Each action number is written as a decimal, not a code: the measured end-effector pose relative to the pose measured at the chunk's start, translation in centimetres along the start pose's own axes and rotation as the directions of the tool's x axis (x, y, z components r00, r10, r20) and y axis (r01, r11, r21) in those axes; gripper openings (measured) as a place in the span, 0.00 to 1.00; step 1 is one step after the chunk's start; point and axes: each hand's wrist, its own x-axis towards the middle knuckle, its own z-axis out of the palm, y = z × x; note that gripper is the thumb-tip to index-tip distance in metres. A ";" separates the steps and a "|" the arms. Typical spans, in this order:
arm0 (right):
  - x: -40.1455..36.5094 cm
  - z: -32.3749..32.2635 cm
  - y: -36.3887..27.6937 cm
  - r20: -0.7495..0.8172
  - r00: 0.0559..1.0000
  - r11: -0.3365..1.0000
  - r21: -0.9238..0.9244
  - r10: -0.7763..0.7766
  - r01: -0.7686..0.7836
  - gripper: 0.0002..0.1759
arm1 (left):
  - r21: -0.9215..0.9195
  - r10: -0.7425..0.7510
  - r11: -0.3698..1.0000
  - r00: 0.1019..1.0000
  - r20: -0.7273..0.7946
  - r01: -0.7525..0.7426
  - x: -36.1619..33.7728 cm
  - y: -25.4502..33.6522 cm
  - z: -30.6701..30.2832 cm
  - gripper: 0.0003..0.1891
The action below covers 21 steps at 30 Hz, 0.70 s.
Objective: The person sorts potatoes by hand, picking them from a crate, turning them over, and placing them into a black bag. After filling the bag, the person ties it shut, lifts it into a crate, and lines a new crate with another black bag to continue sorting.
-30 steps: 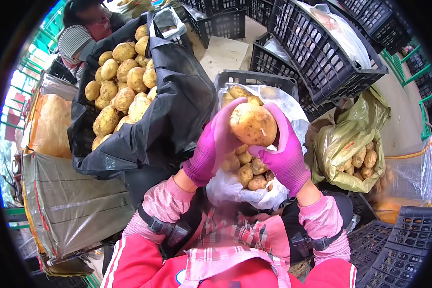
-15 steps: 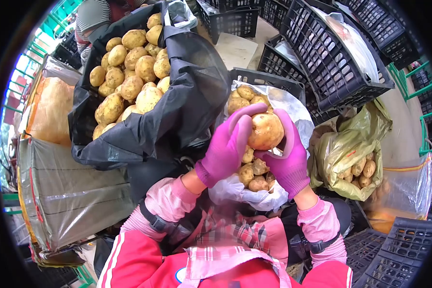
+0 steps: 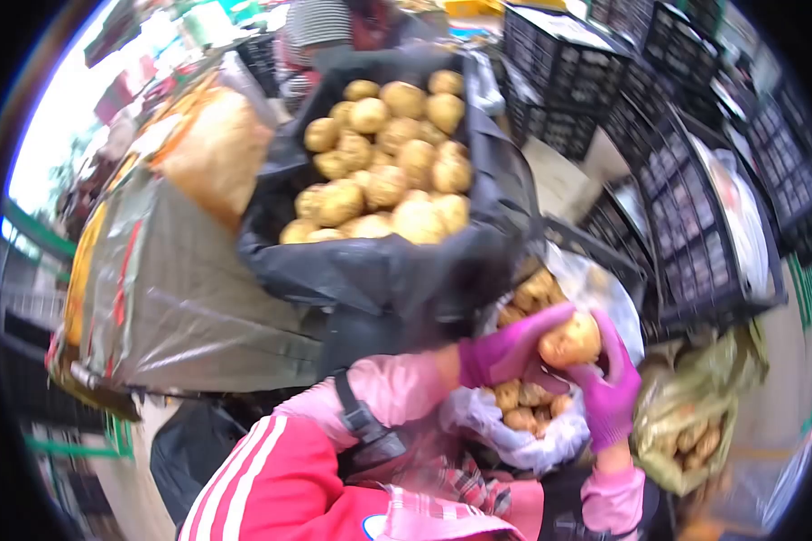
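2 gloved hands, 1 potato (image 3: 570, 340) gripped btwn them: L hand (image 3: 505, 353) half-curled on its left, R hand (image 3: 609, 392) cupped round its right, thumb below. It's held over 1 white bag (image 3: 474, 431) w/ approx. 5 loose spuds (image 3: 521, 418) showing below the hands, more above. Left: 1 black-lined container (image 3: 352, 266), 20+ spuds, exact no. blurred. Right: 1 olive bag (image 3: 663, 401) w/ a few, too blurry to count. 1 other person (image 3: 320, 25) up top.
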 end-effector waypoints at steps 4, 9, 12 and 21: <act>0.0 -1.2 0.9 -0.092 0.994 0.981 0.180 -0.050 0.066 0.25 | 0.000 0.085 0.996 0.996 0.019 -0.085 -1.0 0.3 1.1 0.31; 0.5 -1.2 -0.6 -0.199 0.980 0.971 0.237 0.022 0.026 0.21 | 0.456 0.466 0.790 0.885 -0.013 -0.409 -8.2 3.6 5.6 0.38; 0.0 -1.3 -0.5 -0.135 0.989 0.989 0.132 -0.053 0.071 0.18 | 0.927 0.761 0.260 0.649 -0.024 -0.270 -13.9 10.0 6.1 0.40; 0.0 -0.9 -0.3 -0.110 0.989 0.992 0.073 -0.094 0.102 0.16 | 0.243 0.787 -0.416 0.481 -0.386 0.876 -21.0 26.6 -9.2 0.42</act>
